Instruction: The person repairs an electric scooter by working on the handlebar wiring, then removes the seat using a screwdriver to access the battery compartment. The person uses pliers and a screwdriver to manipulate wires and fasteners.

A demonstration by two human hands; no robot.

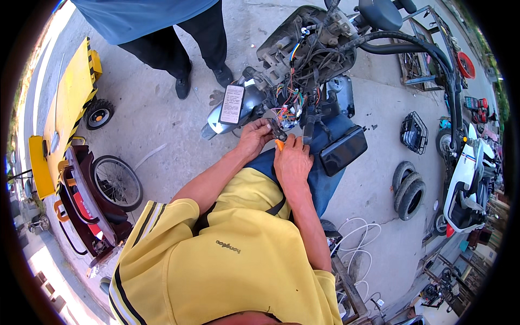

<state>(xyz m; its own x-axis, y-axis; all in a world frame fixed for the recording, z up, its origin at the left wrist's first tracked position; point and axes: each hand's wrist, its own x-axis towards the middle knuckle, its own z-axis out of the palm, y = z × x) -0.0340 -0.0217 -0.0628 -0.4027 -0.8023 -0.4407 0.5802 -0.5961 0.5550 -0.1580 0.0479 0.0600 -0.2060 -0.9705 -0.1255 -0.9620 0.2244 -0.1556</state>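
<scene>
My left hand (253, 138) pinches a small dark part (276, 129) below a bundle of coloured wires (290, 103) in a dismantled scooter front (306, 54). Close beside it, my right hand (294, 162) is closed round an orange-handled tool (280, 144); its tip is hidden at the dark part. A light label-covered box (234, 104) rests on the silver fairing (216, 123), up and left of my hands. A glossy black case (343, 150) lies right of my right hand, over my blue trouser leg.
Another person's dark-trousered legs (200, 43) stand across the scooter. Left are a yellow cart (67, 103) and maroon bike (86, 200). Right are tyres (407, 192), a black basket (413, 130), a white motorbike (460, 184), a metal rack (413, 73) and a white hose (363, 238).
</scene>
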